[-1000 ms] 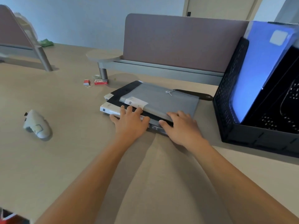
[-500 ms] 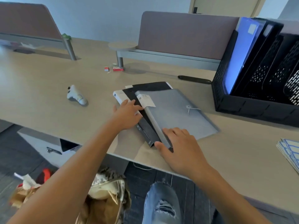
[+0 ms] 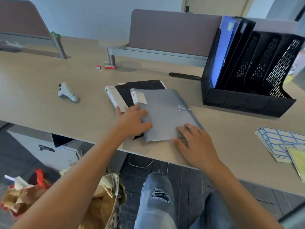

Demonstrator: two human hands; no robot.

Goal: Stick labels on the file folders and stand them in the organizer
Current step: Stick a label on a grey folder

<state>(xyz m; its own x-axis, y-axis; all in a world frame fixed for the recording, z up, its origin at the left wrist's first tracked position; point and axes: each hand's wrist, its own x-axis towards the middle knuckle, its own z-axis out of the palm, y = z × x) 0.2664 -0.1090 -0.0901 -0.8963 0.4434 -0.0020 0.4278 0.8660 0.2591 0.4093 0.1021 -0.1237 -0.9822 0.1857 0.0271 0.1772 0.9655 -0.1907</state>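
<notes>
A grey string-tie folder [image 3: 166, 111] with a white label near its far left corner lies on top of a black folder [image 3: 140, 85] and a white folder [image 3: 115, 98] at the desk's near edge. My left hand [image 3: 132, 121] rests flat with spread fingers on the grey folder's left side and on the stack beneath it. My right hand [image 3: 196, 144] presses flat on the grey folder's near right corner. A black mesh organizer [image 3: 247, 103] stands at the right, with a blue folder [image 3: 221, 52] upright in its leftmost slot. Sheets of blue-bordered labels [image 3: 280, 142] lie at the far right.
A white controller [image 3: 67, 93] lies on the desk to the left. Small red boxes [image 3: 109, 66] sit near the divider's post, and a black pen [image 3: 184, 76] lies behind the folders. Below the desk edge are my jeans-clad knees, a bag and a drawer unit.
The grey folder has slid toward the desk's near edge, off the black and white folders. My left hand moved onto its left side. The view tilted further down.
</notes>
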